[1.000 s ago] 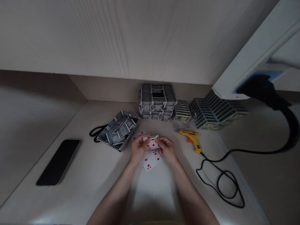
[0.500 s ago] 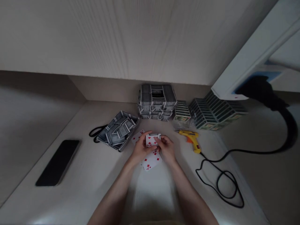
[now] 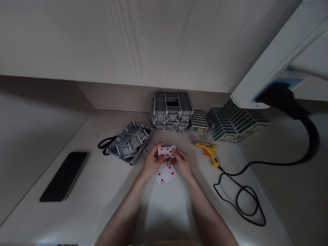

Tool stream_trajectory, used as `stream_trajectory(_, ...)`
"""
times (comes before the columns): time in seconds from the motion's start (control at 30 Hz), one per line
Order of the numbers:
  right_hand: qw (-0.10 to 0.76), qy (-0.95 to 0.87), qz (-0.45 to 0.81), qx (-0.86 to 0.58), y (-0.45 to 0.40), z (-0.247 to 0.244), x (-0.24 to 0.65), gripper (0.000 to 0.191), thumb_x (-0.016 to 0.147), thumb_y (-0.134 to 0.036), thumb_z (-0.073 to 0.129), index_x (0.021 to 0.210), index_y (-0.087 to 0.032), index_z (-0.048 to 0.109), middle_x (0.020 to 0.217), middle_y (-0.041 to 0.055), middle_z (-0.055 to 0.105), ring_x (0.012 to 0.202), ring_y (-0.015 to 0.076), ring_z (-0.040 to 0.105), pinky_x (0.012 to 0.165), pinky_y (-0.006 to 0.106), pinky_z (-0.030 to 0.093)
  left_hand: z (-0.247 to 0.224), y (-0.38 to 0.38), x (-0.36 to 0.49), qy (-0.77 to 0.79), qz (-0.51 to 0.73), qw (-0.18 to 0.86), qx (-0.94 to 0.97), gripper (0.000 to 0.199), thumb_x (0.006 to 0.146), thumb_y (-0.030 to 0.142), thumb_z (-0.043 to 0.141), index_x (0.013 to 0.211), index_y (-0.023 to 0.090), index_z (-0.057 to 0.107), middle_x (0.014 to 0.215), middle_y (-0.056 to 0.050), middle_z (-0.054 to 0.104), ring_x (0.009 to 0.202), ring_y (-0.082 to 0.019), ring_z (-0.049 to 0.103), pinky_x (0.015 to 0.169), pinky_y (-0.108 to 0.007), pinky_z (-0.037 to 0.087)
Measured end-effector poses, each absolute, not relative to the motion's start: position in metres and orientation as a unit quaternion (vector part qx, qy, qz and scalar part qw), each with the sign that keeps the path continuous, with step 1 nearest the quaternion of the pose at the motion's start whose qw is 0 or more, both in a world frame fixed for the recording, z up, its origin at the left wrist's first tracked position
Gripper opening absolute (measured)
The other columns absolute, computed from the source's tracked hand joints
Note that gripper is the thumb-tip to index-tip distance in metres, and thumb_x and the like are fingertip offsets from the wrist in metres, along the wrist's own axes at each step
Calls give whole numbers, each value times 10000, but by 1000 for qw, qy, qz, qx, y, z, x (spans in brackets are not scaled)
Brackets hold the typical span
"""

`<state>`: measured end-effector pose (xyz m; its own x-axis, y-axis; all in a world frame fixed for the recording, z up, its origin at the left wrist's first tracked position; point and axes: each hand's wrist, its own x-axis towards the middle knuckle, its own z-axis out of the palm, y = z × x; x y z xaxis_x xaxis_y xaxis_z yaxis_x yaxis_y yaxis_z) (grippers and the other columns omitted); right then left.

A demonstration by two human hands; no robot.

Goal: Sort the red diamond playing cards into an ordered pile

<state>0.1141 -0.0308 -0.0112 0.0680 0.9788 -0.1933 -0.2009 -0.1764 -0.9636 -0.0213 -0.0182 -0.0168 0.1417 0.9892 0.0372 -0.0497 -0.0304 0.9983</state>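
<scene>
A playing card with red diamonds (image 3: 166,151) is held up between both hands, and its far edge looks folded. My left hand (image 3: 152,160) is closed on the card's left side, thumb across its near edge. On the right side my right hand (image 3: 182,161) pinches the card, its fingers partly hidden. Below the hands more diamond cards (image 3: 165,175) lie on the desk, one over another. Another card (image 3: 149,148) lies partly hidden behind my left hand. Left of the hands stands an open box made of patterned cards (image 3: 122,138), holding loose folded card pieces (image 3: 133,140).
A stacked card-built structure (image 3: 172,111) stands at the back wall. Rows of packed card stacks (image 3: 225,124) are to its right. A yellow glue gun (image 3: 211,153) with a looped black cable (image 3: 239,182) lies right. Scissors (image 3: 104,145) and a phone (image 3: 64,177) are left.
The held card has turned slightly and now shows more of its diamonds. My right fingers have shifted along its right edge. The other things stay where they were.
</scene>
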Motion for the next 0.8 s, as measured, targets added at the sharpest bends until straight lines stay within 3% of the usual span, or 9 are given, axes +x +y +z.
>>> stream_trajectory(0.13,517,-366,591,-500,-31,-14,114,437,685,-565,547,739,-135,601,465,10,585,395,140,547,420,253,446,-11,-17,-23,471,471,550,505,508,651,270,654,1127,177,503,701,12,553,540,-86,499,474,-190,435)
stream_trajectory(0.3,501,-377,610,-484,-32,-12,114,430,670,-560,568,782,-146,610,497,4,596,394,132,532,416,250,421,-9,-18,-23,482,476,559,479,513,650,261,646,1138,195,499,742,0,571,592,-106,529,488,-206,471)
stream_trajectory(0.4,496,-411,579,-500,-31,-13,114,373,656,-493,621,809,-153,624,409,-55,497,321,78,406,346,203,295,-12,-19,-21,474,483,556,482,473,653,261,645,1108,207,525,794,-14,586,644,-118,555,518,-215,485)
stream_trajectory(0.53,519,-419,529,-524,-31,-15,112,298,663,-452,628,686,-155,618,358,-92,339,316,43,244,333,203,160,-15,-20,-18,475,506,541,475,477,646,265,655,1103,223,526,883,-29,600,689,-125,572,551,-223,487)
stream_trajectory(0.67,537,-396,520,-533,-30,-15,111,301,672,-456,612,643,-157,594,356,-88,343,321,49,252,345,210,162,-16,-18,-17,479,531,527,460,590,581,260,717,1125,193,499,762,-7,604,689,-135,579,603,-241,476)
stream_trajectory(0.8,548,-388,515,-533,-29,-13,113,295,672,-441,611,687,-147,608,399,-69,417,342,55,314,368,209,216,-17,-14,-19,474,543,530,447,572,531,248,751,1057,167,540,727,-1,611,685,-129,578,652,-243,451)
